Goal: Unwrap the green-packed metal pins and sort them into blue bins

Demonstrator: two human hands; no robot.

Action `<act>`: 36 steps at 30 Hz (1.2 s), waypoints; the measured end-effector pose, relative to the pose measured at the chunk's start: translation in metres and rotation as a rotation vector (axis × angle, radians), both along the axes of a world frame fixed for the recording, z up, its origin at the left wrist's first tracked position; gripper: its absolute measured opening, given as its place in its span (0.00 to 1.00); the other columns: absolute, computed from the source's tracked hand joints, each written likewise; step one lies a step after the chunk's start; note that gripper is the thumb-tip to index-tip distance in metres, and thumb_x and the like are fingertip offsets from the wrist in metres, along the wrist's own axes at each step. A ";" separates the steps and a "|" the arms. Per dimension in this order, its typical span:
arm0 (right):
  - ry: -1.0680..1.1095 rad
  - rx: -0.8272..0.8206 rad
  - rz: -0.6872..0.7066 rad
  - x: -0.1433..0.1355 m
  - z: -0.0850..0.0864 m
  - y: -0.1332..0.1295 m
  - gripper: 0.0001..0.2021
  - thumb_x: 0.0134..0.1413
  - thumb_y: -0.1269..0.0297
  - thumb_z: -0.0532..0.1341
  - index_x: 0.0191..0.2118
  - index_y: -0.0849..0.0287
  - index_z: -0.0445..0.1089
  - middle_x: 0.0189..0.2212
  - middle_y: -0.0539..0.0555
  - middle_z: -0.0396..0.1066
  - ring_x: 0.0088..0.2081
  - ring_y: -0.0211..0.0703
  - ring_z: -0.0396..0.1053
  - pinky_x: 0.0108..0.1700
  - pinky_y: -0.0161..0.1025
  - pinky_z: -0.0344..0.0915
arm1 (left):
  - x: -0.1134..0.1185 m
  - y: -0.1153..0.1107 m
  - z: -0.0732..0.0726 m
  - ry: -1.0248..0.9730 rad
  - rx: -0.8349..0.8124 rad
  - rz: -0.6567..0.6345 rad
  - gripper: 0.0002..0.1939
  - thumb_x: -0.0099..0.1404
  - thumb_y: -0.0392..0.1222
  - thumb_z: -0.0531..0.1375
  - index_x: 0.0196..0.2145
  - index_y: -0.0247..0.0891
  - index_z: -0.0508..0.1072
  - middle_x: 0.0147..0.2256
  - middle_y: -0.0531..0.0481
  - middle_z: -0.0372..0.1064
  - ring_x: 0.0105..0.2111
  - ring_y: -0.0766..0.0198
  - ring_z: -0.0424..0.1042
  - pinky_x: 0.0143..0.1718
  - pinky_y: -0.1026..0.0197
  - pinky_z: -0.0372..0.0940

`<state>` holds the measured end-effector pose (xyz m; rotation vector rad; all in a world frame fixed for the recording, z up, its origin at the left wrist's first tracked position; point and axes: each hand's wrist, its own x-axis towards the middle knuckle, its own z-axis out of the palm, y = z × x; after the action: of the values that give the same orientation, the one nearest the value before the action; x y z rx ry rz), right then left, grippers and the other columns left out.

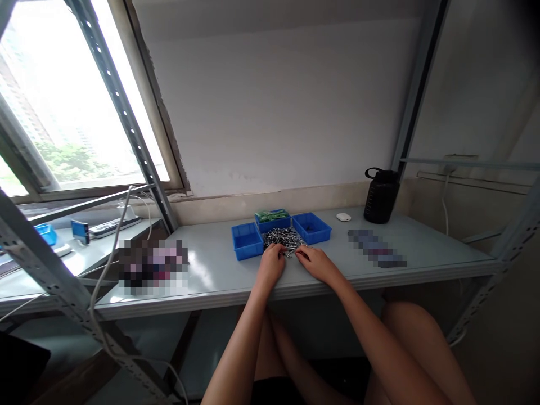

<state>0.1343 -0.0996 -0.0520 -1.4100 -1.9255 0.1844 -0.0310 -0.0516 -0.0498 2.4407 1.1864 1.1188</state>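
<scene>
A loose pile of small, thin metal pieces (283, 238), like rivets or screws, lies on the grey table between the blue trays. My left hand (273, 262) rests at the near left edge of the pile, its fingers curled together over the closest pieces. Just to the right, my right hand (315, 261) has its thumb and fingers pinched near the pile's front edge. What either hand holds is too small to make out. A few pieces lie between the two hands.
Around the pile stand a left blue tray (247, 242), a right blue tray (312, 227) and a back tray holding green material (272, 215). Farther right are a white case (343, 217) and a black bottle (381, 197). Blurred items lie at both sides. A cable (98, 281) hangs left.
</scene>
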 end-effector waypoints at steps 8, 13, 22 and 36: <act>-0.014 -0.018 0.003 0.000 -0.001 0.001 0.10 0.58 0.66 0.50 0.38 0.56 0.69 0.37 0.53 0.73 0.38 0.43 0.69 0.39 0.36 0.58 | 0.000 0.002 0.001 -0.077 0.018 0.021 0.13 0.57 0.25 0.51 0.32 0.35 0.72 0.33 0.46 0.68 0.36 0.61 0.68 0.40 0.61 0.63; -0.001 -0.021 0.007 0.000 0.000 0.001 0.10 0.58 0.66 0.50 0.40 0.56 0.68 0.38 0.54 0.73 0.39 0.44 0.69 0.39 0.37 0.59 | -0.001 0.002 0.000 -0.082 0.020 0.001 0.12 0.58 0.26 0.51 0.32 0.35 0.73 0.33 0.47 0.68 0.36 0.62 0.68 0.40 0.61 0.63; 0.019 -0.038 0.065 0.001 0.000 0.000 0.12 0.59 0.63 0.51 0.44 0.55 0.68 0.38 0.54 0.73 0.39 0.45 0.69 0.39 0.37 0.60 | 0.002 -0.004 0.003 -0.106 0.034 -0.159 0.11 0.61 0.28 0.51 0.32 0.36 0.73 0.33 0.48 0.66 0.35 0.65 0.67 0.39 0.63 0.62; -0.002 -0.010 0.067 0.001 0.000 0.000 0.11 0.60 0.64 0.49 0.37 0.57 0.68 0.34 0.53 0.72 0.35 0.43 0.68 0.36 0.37 0.58 | 0.003 -0.004 0.002 -0.100 -0.035 -0.168 0.08 0.60 0.34 0.55 0.37 0.38 0.72 0.35 0.49 0.68 0.35 0.64 0.68 0.38 0.63 0.64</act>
<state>0.1353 -0.0992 -0.0517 -1.3539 -1.9776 0.2246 -0.0276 -0.0553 -0.0482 2.3773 0.9439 1.1454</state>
